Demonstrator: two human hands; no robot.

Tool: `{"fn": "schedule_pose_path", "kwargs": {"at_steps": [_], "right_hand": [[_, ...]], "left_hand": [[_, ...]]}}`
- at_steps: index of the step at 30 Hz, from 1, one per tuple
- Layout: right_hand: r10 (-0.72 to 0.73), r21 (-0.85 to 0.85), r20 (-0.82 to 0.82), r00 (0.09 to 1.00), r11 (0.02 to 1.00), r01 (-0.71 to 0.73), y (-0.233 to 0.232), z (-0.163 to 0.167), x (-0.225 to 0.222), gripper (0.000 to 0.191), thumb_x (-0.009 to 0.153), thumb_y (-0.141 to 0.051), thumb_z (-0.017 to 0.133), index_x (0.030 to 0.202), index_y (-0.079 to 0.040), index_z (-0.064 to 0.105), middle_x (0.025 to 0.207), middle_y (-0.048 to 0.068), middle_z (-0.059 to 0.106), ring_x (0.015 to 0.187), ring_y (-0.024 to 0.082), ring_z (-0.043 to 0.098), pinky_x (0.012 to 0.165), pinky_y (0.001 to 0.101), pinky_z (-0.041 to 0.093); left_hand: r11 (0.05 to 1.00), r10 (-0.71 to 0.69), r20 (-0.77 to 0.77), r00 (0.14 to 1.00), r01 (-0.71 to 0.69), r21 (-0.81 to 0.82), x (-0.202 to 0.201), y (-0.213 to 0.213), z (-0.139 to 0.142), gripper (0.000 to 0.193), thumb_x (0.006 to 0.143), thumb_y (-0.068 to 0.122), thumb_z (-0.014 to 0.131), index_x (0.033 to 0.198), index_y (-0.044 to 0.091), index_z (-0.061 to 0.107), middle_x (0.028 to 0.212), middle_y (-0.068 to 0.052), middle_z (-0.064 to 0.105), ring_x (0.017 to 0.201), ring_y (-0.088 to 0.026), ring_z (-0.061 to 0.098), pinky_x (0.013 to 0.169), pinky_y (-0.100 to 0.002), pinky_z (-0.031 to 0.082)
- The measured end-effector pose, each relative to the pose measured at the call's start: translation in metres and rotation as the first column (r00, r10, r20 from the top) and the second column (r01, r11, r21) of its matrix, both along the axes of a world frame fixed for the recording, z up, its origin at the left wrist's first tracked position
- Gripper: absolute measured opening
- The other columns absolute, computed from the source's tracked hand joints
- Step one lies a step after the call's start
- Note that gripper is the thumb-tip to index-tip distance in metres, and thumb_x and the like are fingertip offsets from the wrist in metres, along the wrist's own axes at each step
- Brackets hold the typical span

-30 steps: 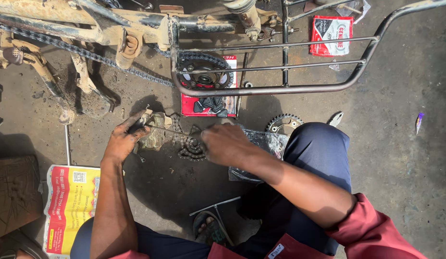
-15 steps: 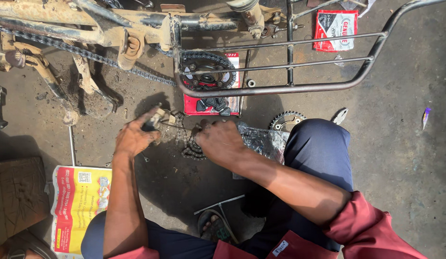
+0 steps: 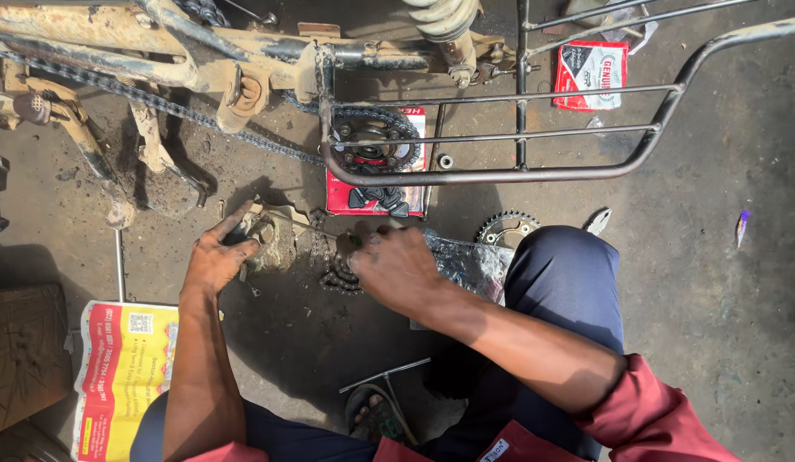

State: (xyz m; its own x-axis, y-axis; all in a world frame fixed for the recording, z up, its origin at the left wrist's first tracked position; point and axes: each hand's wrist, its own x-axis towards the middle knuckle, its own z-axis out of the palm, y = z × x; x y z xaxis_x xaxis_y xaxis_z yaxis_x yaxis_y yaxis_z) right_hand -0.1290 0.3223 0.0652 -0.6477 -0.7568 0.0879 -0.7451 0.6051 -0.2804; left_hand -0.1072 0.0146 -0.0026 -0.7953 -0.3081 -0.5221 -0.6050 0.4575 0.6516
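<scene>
I squat over a dirty concrete floor. My left hand (image 3: 213, 261) grips a greasy metal part (image 3: 273, 244), with its index finger stretched out. My right hand (image 3: 397, 267) rests over a coiled drive chain (image 3: 333, 275) and is closed on a thin rod-like tool (image 3: 303, 225). The tool's tip reaches toward the metal part. Part of the chain is hidden under my right hand.
A rusty motorcycle frame (image 3: 201, 60) and black carrier rack (image 3: 586, 167) lie ahead. A sprocket (image 3: 376, 141) sits on a red box, and another sprocket (image 3: 504, 227) lies by my knee. Also here: a red packet (image 3: 590, 73), a T-handle wrench (image 3: 389, 376), a printed sheet (image 3: 124, 376) and a cardboard box (image 3: 21, 351).
Both hands stay at the chain and the metal part. My left hand shifted up and right, then came back, and its index finger now points outward.
</scene>
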Motion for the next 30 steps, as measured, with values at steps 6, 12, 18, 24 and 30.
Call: {"fn": "schedule_pose_path", "kwargs": {"at_steps": [6,12,18,24,30], "right_hand": [[0.041,0.144,0.118,0.992,0.988,-0.058,-0.015,-0.007,0.0,0.013,0.082,-0.015,0.065,0.085,-0.009,0.076,0.089,0.016,0.075,0.079,0.035,0.073,0.06,0.0499,0.054],[0.033,0.046,0.054,0.998,0.998,-0.035,-0.009,-0.001,0.0,0.014,0.072,-0.015,0.066,0.079,-0.01,0.076,0.089,0.016,0.075,0.078,0.035,0.073,0.056,0.0502,0.052],[0.044,0.106,0.196,0.98,0.992,-0.065,-0.017,-0.005,0.004,0.011,0.08,-0.013,0.065,0.08,-0.009,0.075,0.079,0.014,0.074,0.074,0.034,0.073,0.059,0.0509,0.052],[0.036,0.175,0.215,0.976,0.982,-0.075,-0.015,0.004,0.0,0.009,0.081,-0.01,0.067,0.079,-0.008,0.075,0.083,0.014,0.075,0.074,0.031,0.074,0.059,0.0503,0.053],[0.086,0.063,0.014,0.996,0.994,-0.087,-0.006,0.017,0.009,0.014,0.069,-0.007,0.067,0.079,-0.002,0.075,0.092,0.022,0.074,0.074,0.033,0.074,0.047,0.0456,0.052]], "left_hand": [[0.992,0.075,0.007,0.997,-0.075,0.103,0.001,0.003,-0.01,0.077,0.079,0.004,0.076,0.146,0.038,0.058,0.121,-0.013,0.076,0.107,-0.013,0.07,0.105,-0.028,0.048],[0.987,0.038,-0.187,0.982,-0.007,0.159,0.006,-0.006,-0.013,0.078,0.079,-0.001,0.077,0.148,0.032,0.06,0.131,-0.011,0.07,0.109,-0.011,0.067,0.103,-0.031,0.05],[0.996,0.046,0.0,0.999,-0.045,0.079,0.008,0.005,-0.012,0.077,0.08,0.006,0.08,0.148,0.038,0.06,0.12,-0.014,0.076,0.096,-0.014,0.069,0.107,-0.031,0.048],[0.985,-0.007,-0.093,0.996,0.023,0.168,0.004,0.005,0.005,0.078,0.078,0.0,0.078,0.145,0.037,0.061,0.123,0.0,0.074,0.098,-0.01,0.071,0.097,-0.027,0.053],[0.989,0.007,-0.038,0.999,-0.001,0.15,0.008,-0.005,-0.009,0.078,0.079,-0.002,0.076,0.144,0.038,0.06,0.127,-0.001,0.072,0.096,-0.013,0.075,0.092,-0.025,0.055]]}}
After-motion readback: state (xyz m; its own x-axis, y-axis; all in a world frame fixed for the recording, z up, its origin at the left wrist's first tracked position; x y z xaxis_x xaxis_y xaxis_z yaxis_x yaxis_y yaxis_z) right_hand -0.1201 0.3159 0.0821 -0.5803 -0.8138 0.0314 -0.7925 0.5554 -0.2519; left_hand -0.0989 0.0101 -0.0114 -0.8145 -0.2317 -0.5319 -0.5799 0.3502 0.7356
